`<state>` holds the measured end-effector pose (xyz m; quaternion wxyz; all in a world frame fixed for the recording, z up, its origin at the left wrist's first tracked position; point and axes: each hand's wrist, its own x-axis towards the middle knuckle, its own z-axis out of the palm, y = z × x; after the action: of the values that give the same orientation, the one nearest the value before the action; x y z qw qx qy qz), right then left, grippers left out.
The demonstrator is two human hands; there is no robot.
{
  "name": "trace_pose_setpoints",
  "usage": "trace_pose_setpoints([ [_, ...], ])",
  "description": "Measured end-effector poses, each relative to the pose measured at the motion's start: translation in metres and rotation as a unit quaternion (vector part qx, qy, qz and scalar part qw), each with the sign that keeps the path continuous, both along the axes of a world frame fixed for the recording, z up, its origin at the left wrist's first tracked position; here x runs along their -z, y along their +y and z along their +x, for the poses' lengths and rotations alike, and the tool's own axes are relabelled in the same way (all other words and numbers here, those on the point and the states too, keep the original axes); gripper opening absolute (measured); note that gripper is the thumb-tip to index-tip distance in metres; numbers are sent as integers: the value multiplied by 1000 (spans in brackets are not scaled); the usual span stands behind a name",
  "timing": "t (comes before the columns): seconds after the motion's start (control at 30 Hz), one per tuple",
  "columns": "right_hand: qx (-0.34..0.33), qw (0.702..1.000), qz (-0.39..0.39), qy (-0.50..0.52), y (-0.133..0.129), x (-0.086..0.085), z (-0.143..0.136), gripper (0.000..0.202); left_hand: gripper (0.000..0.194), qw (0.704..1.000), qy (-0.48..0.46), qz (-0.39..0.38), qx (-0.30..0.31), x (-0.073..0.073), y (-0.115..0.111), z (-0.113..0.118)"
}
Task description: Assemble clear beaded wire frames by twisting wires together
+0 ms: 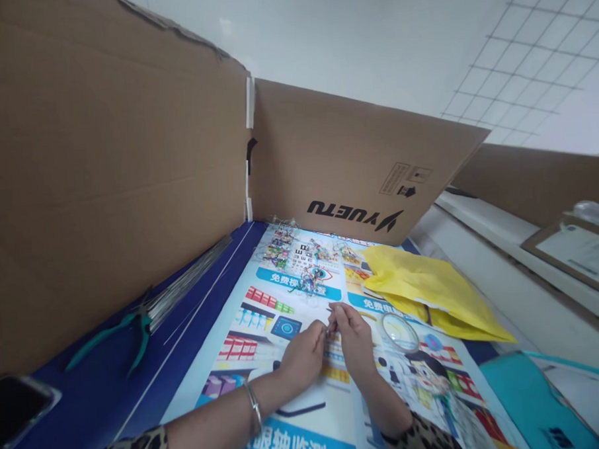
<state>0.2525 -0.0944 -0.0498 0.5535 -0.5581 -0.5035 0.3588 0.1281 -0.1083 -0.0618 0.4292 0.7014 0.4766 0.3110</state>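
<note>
Over the middle of a printed poster (pixel 331 398), my left hand (pixel 304 358) and my right hand (pixel 353 338) meet at the fingertips. Both are closed in a pinch around something small and thin, too tiny and hidden to name. A bangle circles my left wrist. Just beyond my fingers lies a small tangled cluster of wire and coloured pieces (pixel 309 281). Farther back, more such clusters (pixel 280 242) are heaped on the poster. A round clear dish (pixel 400 332) sits to the right of my right hand.
Teal-handled pliers (pixel 144 327) and a bundle of thin metal wires (pixel 183 289) lie at left, near a phone (pixel 20 412). Cardboard walls (pixel 320 144) stand behind and left. A yellow bag (pixel 431 288), a teal case (pixel 530 400) and a clipboard (pixel 578 252) are at right.
</note>
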Motion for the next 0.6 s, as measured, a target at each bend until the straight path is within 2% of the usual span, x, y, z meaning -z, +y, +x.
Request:
trace_pose_setpoints([
  [0.23, 27, 997, 37, -54, -7, -4, -3, 33, 17, 999, -49, -12, 14, -2, 3, -5],
  [0.3, 17, 999, 36, -34, -6, -6, -3, 33, 18, 997, -75, -7, 11, -4, 2, -7],
  [0.47, -15, 997, 18, 73, -3, -11, -3, 34, 23, 994, -99, 2, -44, -9, 1, -11],
  [0.6, -22, 999, 30, 38, -5, -16, -5, 31, 19, 997, -75, 5, -24, -7, 2, -13],
])
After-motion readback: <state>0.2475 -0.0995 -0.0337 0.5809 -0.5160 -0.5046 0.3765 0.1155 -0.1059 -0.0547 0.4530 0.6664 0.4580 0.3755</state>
